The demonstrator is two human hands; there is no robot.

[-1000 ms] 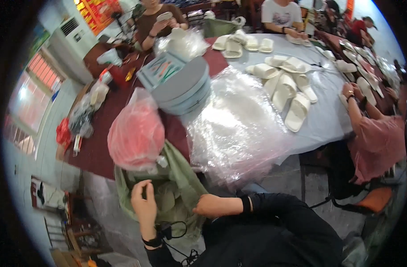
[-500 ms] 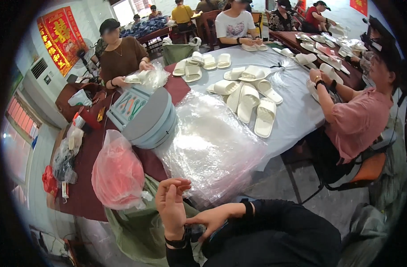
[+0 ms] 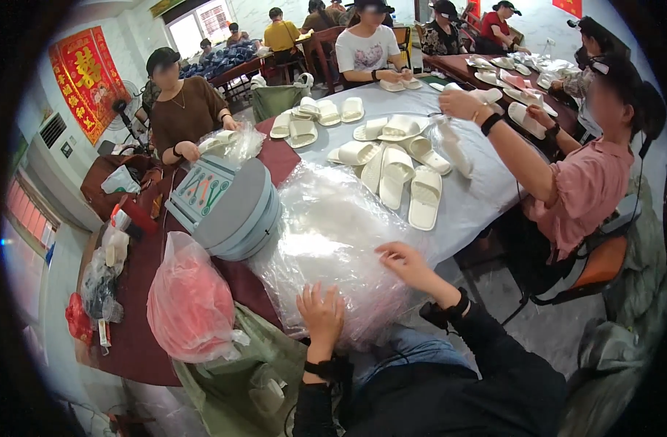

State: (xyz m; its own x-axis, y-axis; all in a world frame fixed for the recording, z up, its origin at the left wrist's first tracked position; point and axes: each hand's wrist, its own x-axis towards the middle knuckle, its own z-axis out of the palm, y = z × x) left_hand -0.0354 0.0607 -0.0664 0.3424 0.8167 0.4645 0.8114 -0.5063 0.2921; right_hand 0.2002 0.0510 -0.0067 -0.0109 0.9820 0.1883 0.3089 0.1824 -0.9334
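A large pile of clear plastic bags point(image 3: 315, 233) lies on the near end of the table, shiny and wrinkled. My left hand point(image 3: 321, 317) is over its near edge with the fingers stretched and nothing in them. At the pile's right side is my right hand point(image 3: 410, 268), palm down with its fingers extended; I cannot tell whether they press on the plastic. Just beyond the pile several cream slippers point(image 3: 425, 200) lie in loose groups on the grey table cover point(image 3: 486, 186).
Left of the pile stand a grey-blue rounded case point(image 3: 249, 207) with small tools on top and a clear bag of pink material point(image 3: 187, 298). Green cloth point(image 3: 231, 393) hangs below. Co-workers sit around the table; one in pink point(image 3: 581, 178) handles a slipper and a clear bag.
My hands were together at my left wrist; now they are apart, the right one moved forward and right onto the pile's side. The co-worker in pink has raised an arm over the table.
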